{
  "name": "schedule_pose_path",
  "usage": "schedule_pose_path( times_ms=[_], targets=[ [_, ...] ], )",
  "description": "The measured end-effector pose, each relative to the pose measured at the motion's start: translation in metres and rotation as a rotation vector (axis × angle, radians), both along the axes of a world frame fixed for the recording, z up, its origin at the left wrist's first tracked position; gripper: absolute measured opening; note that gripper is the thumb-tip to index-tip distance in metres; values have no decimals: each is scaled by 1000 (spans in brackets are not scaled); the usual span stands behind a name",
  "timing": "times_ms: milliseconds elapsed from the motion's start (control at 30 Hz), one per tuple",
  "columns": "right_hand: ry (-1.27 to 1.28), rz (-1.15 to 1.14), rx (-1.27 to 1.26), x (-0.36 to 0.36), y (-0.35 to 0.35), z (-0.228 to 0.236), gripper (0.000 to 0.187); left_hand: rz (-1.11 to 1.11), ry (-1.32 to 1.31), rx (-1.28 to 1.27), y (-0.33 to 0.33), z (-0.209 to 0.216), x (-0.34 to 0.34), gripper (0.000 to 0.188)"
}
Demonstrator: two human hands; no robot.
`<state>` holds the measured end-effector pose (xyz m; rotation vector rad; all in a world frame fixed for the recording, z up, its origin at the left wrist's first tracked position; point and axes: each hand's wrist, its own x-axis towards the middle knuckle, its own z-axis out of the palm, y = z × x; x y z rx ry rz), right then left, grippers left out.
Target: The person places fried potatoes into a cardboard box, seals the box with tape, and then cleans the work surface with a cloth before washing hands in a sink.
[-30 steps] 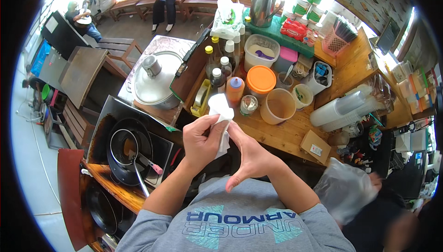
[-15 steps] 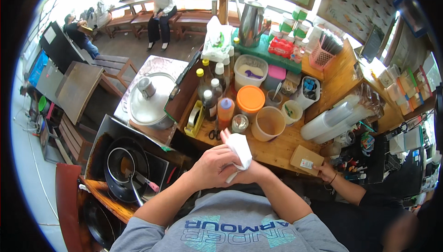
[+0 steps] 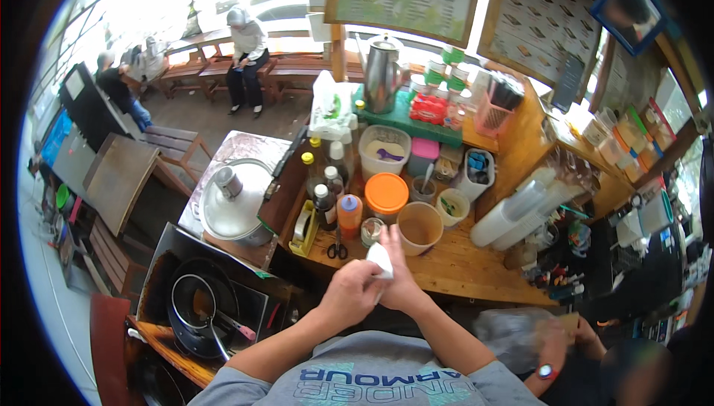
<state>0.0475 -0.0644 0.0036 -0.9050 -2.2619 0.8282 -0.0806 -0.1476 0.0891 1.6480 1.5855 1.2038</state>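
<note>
Just on the near side of the orange-lidded tub (image 3: pixel 386 193), the left hand (image 3: pixel 349 287) is pinching a white tissue (image 3: pixel 380 261) narrowly and pressing it against the right hand (image 3: pixel 401 279). The right hand is pointing its straight fingers toward that tub; its thumb is hidden, so I cannot tell whether it is gripping too.

Between the hands and the orange-lidded tub, a small clear jar (image 3: pixel 371 232) is standing in the way, partly covered by fingertips; whether they are touching it I cannot tell. Just to the tub's near right, an open brownish container (image 3: pixel 419 227) is crowding the same spot. To its left, an orange squeeze bottle (image 3: pixel 349 217) and dark bottles (image 3: pixel 325 207) are standing close together, with scissors (image 3: pixel 338 250) lying toward its near left and a yellow tape dispenser (image 3: pixel 303 229) sitting farther left. Behind it, a container of white powder (image 3: pixel 384 152) is holding a purple scoop (image 3: pixel 390 155). Well to its near right, a co-worker's hand (image 3: pixel 552 343) is showing beside a clear plastic bag (image 3: pixel 509 332).
</note>
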Motion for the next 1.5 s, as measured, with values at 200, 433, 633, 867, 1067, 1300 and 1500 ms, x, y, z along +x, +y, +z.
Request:
schedule_pose_path(
  times_ms=[200,433,633,867,1067,1300,1500],
  targets=[
    [165,-150,-54,9,-2,-6,106,-87,1,150,10,-27,2,13],
    [-85,80,18,-2,-13,3,87,-29,-50,143,-15,-43,-4,10],
    [-90,221,-60,-25,-37,6,98,156,10,25,-52,-74,-10,9],
    [-66,553,-54,-17,-96,-10,90,454,-8,49,-138,-76,26,7],
    [-92,802,-24,-6,-158,-28,100,607,-23,132,-216,-89,67,6],
    [-96,932,-156,9,-201,-45,109,795,-39,78,-268,-95,103,8],
    [-88,965,-151,6,-224,-35,113,869,-71,74,-294,-91,110,8]
  ],
)
